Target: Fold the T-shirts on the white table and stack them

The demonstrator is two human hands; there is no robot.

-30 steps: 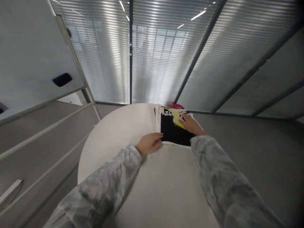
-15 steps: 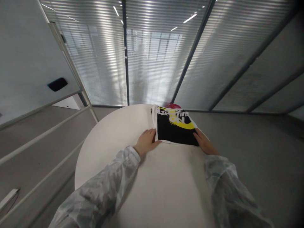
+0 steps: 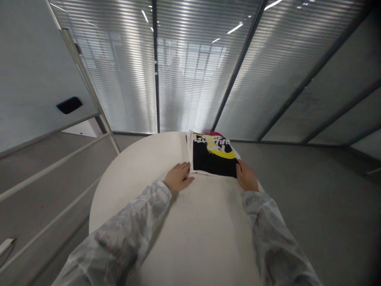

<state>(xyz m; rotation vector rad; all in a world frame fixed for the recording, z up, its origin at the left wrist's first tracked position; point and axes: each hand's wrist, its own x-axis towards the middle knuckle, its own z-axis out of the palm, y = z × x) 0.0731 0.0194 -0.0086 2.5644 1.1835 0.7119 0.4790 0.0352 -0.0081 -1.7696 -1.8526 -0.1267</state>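
Observation:
A folded white T-shirt with a black print, a yellow arc and white lettering lies on the round white table at its far right. My left hand rests flat on the tabletop with fingers stretched, its fingertips at the shirt's left front corner. At the opposite side, my right hand has its fingers closed over the shirt's right front edge. The underside of that grip is hidden. Both arms wear translucent white sleeves.
A red object shows partly behind the shirt at the table's far edge. Glass partitions with blinds stand beyond. To the left are a whiteboard and its white frame bars.
My right hand has turned and its fingers have drawn together at the shirt's edge. My left hand is slightly apart from the shirt's side. The whole view has shifted a little.

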